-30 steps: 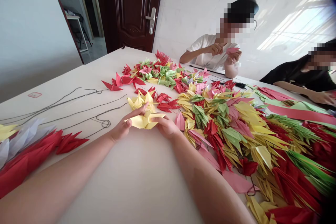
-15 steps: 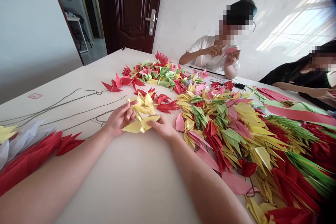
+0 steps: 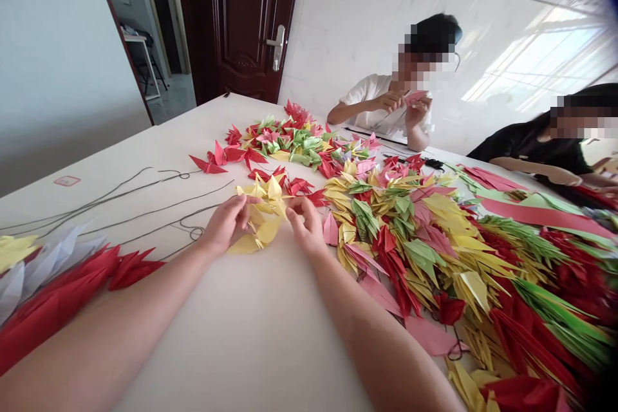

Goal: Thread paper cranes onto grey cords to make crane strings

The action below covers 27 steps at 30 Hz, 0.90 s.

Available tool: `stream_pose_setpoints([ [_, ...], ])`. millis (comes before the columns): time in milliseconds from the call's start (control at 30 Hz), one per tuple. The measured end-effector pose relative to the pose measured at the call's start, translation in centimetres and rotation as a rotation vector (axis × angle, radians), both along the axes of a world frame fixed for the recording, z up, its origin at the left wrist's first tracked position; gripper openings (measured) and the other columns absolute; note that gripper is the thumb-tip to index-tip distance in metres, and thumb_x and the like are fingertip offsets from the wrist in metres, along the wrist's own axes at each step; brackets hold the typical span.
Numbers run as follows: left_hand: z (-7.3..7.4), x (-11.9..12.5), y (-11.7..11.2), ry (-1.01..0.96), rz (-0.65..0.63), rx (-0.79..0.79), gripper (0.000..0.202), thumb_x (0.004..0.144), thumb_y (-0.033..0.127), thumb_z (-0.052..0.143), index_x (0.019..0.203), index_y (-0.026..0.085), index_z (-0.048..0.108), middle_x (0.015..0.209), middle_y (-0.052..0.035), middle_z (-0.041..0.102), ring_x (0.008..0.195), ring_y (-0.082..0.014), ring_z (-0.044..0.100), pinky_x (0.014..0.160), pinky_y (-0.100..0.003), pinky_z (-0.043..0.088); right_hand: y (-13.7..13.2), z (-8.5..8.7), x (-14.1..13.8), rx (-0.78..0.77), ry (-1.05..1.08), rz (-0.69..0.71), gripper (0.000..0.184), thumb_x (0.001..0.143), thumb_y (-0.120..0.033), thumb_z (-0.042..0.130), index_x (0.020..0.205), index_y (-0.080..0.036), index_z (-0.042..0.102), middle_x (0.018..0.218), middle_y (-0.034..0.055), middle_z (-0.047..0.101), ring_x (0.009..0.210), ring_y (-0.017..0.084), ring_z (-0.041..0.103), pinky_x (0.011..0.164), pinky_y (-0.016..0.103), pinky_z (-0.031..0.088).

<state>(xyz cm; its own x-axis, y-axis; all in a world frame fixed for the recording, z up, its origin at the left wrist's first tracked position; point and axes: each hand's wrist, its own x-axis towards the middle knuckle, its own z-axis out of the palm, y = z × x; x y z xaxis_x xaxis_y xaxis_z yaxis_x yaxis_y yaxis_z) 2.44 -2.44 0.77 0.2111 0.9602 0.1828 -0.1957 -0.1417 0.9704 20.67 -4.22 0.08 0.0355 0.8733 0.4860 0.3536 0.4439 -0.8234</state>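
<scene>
In the head view several yellow folded paper cranes (image 3: 261,232) are bunched together just over the white table, between my two hands. My left hand (image 3: 228,224) has its fingers curled in at the left side of the bunch and pinches a yellow paper crane. At the right side, my right hand (image 3: 306,224) has thumb and forefinger closed at the tip of a yellow crane's wing. Its other fingers are bent and partly hidden. Red folded cranes (image 3: 302,187) lie just beyond the yellow ones.
A heap of green, red and pink cranes (image 3: 309,138) lies farther back. Strung yellow ones (image 3: 449,212) spread along the right. Dark cords (image 3: 159,187) and strung red cranes (image 3: 62,296) lie left. A person in white (image 3: 371,96) and one in black (image 3: 526,135) sit opposite.
My right hand has let go of the lower yellow crane's wing and moved up to the wing tip above. The lower crane has tilted. The view has shifted slightly.
</scene>
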Motion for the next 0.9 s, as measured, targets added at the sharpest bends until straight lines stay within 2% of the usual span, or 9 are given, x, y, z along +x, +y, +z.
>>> stream_pose_setpoints([
  [67, 0.3, 0.0, -0.7, 0.244, 0.094, 0.339, 0.036, 0.085, 0.043, 0.042, 0.088, 0.02, 0.069, 0.06, -0.001, 0.055, 0.064, -0.0153, 0.052, 0.071, -0.032, 0.043, -0.5, 0.5, -0.2, 0.158, -0.113, -0.049, 0.015, 0.077, -0.031, 0.052, 0.087, -0.022, 0.056, 0.089, 0.0057, 0.055, 0.085, 0.019, 0.049, 0.079, 0.034, 0.038],
  [133, 0.9, 0.2, -1.6, 0.422, 0.117, 0.675, 0.034, 0.086, 0.04, 0.04, 0.091, 0.022, 0.069, 0.086, -0.0064, 0.063, 0.088, -0.0198, 0.053, 0.086, -0.037, 0.039, -1.3, 1.0, -1.1, 0.246, -0.25, 0.049, 0.025, 0.074, -0.032, 0.057, 0.098, -0.022, 0.056, 0.103, 0.0086, 0.056, 0.101, 0.024, 0.047, 0.091, 0.041, 0.033],
  [267, 2.8, 0.6, -3.1, 0.649, -0.052, 0.954, 0.032, 0.088, 0.034, 0.038, 0.097, 0.026, 0.067, 0.12, -0.0061, 0.054, 0.115, -0.0227, 0.039, 0.101, -0.041, 0.027, -3.3, 1.7, -4.0, 0.227, -0.258, 0.258, 0.019, 0.078, -0.031, 0.051, 0.093, -0.024, 0.06, 0.101, 0.0083, 0.059, 0.107, 0.025, 0.046, 0.094, 0.044, 0.031],
  [333, 3.7, 0.6, -3.2, 0.688, -0.109, 0.941, 0.035, 0.09, 0.036, 0.034, 0.102, 0.027, 0.065, 0.129, -0.0043, 0.047, 0.122, -0.0227, 0.032, 0.103, -0.041, 0.024, -4.1, 2.3, -4.8, 0.117, -0.118, 0.247, 0.019, 0.083, -0.034, 0.045, 0.082, -0.024, 0.06, 0.088, 0.007, 0.061, 0.095, 0.022, 0.051, 0.086, 0.04, 0.037],
  [433, 4.5, -0.1, -2.1, 0.643, 0.004, 0.804, 0.045, 0.089, 0.048, 0.027, 0.115, 0.027, 0.057, 0.136, -0.0049, 0.039, 0.128, -0.0231, 0.026, 0.107, -0.043, 0.016, -5.0, 4.4, -4.3, -0.004, 0.176, 0.122, 0.036, 0.084, -0.046, 0.041, 0.061, -0.022, 0.054, 0.066, 0.0035, 0.056, 0.069, 0.017, 0.052, 0.07, 0.033, 0.04],
  [533, 4.7, -1.2, -0.7, 0.515, 0.214, 0.527, 0.057, 0.088, 0.054, 0.018, 0.122, 0.021, 0.05, 0.131, -0.0097, 0.045, 0.126, -0.0234, 0.032, 0.106, -0.045, 0.019, -5.1, 8.1, -3.0, 0.025, 0.457, 0.012, 0.046, 0.084, -0.05, 0.039, 0.049, -0.021, 0.041, 0.048, -0.0012, 0.041, 0.052, 0.012, 0.043, 0.059, 0.028, 0.038],
  [600, 4.4, -1.9, -0.6, 0.467, 0.272, 0.389, 0.058, 0.087, 0.056, 0.022, 0.123, 0.019, 0.048, 0.129, -0.0123, 0.046, 0.124, -0.0252, 0.035, 0.104, -0.046, 0.023, -4.9, 11.2, -2.6, -0.021, 0.565, 0.069, 0.047, 0.083, -0.049, 0.042, 0.047, -0.02, 0.034, 0.043, -0.0048, 0.029, 0.041, 0.009, 0.032, 0.049, 0.026, 0.035],
  [733, 2.4, -2.6, -3.2, 0.627, 0.098, 0.511, 0.08, 0.068, 0.06, 0.057, 0.134, 0.023, 0.032, 0.142, -0.0125, 0.029, 0.133, -0.03, 0.018, 0.107, -0.049, 0.015, -4.9, 17.8, -3.9, -0.049, 0.55, 0.243, 0.048, 0.084, -0.046, 0.045, 0.047, -0.019, 0.03, 0.042, -0.007, 0.021, 0.038, 0.005, 0.028, 0.044, 0.022, 0.035],
  [900, -0.1, -1.9, -7.2, 0.698, -0.107, 0.519, 0.117, 0.051, 0.061, 0.07, 0.141, 0.026, 0.004, 0.145, -0.0169, 0.015, 0.133, -0.0372, 0.012, 0.103, -0.055, 0.021, -6.6, 24.5, -7.2, -0.115, 0.483, 0.399, 0.05, 0.092, -0.032, 0.025, 0.045, -0.016, 0.027, 0.04, -0.0072, 0.02, 0.036, 0.001, 0.034, 0.045, 0.018, 0.032],
])
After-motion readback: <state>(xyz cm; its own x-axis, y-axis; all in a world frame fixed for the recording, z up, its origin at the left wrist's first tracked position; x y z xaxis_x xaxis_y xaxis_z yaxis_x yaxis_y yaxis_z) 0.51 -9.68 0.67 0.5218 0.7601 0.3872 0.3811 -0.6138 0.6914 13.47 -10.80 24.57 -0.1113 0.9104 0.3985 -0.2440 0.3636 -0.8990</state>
